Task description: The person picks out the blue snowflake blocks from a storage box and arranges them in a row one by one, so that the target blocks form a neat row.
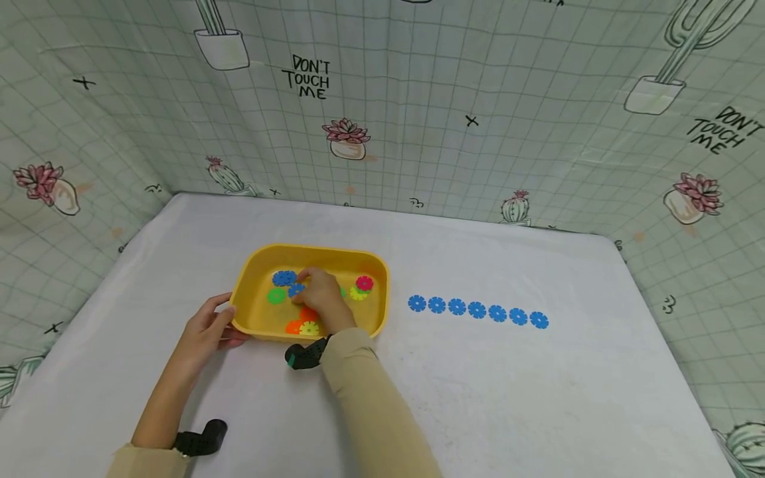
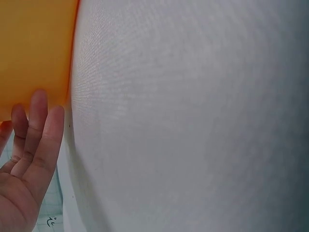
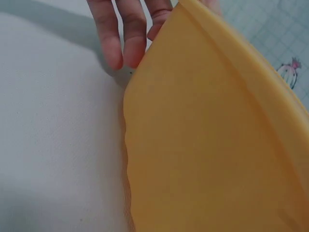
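The left hand (image 1: pixel 206 328) grips the left end of a yellow tray (image 1: pixel 251 317), thumb at the rim and fingers outside. In the left wrist view the left hand (image 2: pixel 31 159) has its fingers against the tray's outer wall (image 2: pixel 34 48). Inside the tray, the right hand (image 1: pixel 323 297) has thumb and forefinger at opposite edges of a blue notched disc (image 1: pixel 295 290). Beside it lie other blue discs (image 1: pixel 283 278) and a green disc (image 1: pixel 276 296). The right wrist view shows the tray's outer wall (image 3: pixel 193 121) and left-hand fingers (image 3: pixel 133 34); the right hand is hidden there.
Several blue discs (image 1: pixel 457 307) form a row on the white tabletop (image 1: pixel 478 385), right of the tray. Red (image 1: pixel 364 283), yellow (image 1: pixel 358 294) and orange discs (image 1: pixel 294 326) lie in the tray. A patterned cloth (image 1: pixel 406 146) hangs behind the table.
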Demonstrator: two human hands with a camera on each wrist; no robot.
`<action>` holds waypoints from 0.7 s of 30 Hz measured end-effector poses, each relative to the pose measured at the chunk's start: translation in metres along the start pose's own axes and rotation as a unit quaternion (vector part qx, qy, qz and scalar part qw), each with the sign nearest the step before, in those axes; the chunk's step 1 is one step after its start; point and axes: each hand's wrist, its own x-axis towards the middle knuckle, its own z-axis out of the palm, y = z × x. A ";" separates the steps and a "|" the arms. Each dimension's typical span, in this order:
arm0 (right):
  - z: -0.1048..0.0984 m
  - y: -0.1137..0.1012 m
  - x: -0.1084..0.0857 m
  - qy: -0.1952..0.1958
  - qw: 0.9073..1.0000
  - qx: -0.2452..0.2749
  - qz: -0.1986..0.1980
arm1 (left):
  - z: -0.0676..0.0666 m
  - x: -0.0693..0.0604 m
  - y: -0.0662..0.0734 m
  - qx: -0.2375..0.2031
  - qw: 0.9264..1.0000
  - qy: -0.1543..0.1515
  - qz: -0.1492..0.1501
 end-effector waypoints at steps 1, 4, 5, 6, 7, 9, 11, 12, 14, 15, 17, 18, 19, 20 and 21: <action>0.000 -0.001 -0.001 0.002 1.000 -0.010 -0.001 | 0.000 0.001 -0.003 -0.004 1.000 -0.001 0.002; 0.000 -0.004 -0.003 0.004 1.000 -0.027 0.000 | 0.000 0.001 -0.004 -0.009 1.000 -0.002 0.003; 0.000 -0.005 -0.004 0.005 0.999 -0.031 0.004 | 0.000 0.001 -0.004 -0.008 1.000 -0.003 0.004; 0.000 -0.005 -0.004 0.005 0.999 -0.034 0.006 | 0.000 0.001 -0.003 -0.007 1.000 -0.004 0.004; 0.000 -0.006 -0.005 0.005 0.999 -0.038 0.008 | 0.000 0.000 -0.003 -0.005 1.000 -0.004 0.005; 0.000 -0.006 -0.004 0.005 0.999 -0.044 0.008 | 0.000 -0.001 0.001 0.002 1.000 -0.003 0.004; 0.001 -0.006 -0.003 0.006 0.999 -0.052 0.007 | 0.000 -0.001 0.001 0.004 1.000 -0.004 0.004; 0.001 -0.006 -0.003 0.006 0.998 -0.056 0.005 | 0.000 -0.001 0.001 0.004 1.000 -0.004 0.003; 0.001 -0.006 -0.003 0.007 0.998 -0.062 0.002 | 0.000 -0.001 0.001 0.002 1.000 -0.006 0.003; 0.001 -0.006 -0.003 0.007 0.998 -0.064 0.002 | 0.000 -0.001 0.001 0.002 1.000 -0.006 0.003; 0.001 -0.007 -0.004 0.007 0.998 -0.069 0.000 | 0.000 0.000 0.001 0.001 1.000 -0.006 0.003; 0.001 -0.007 -0.004 0.007 0.997 -0.072 0.000 | 0.000 0.000 0.002 0.001 1.000 -0.006 0.002; 0.001 -0.007 -0.004 0.005 0.997 -0.073 -0.001 | 0.000 0.000 0.002 0.000 1.000 -0.006 0.002; 0.000 -0.007 -0.004 0.003 0.997 -0.075 -0.002 | 0.000 0.000 0.002 0.000 1.000 -0.005 0.002; -0.001 -0.008 -0.005 0.000 0.997 -0.078 -0.003 | 0.000 0.000 0.002 0.001 1.000 -0.005 0.001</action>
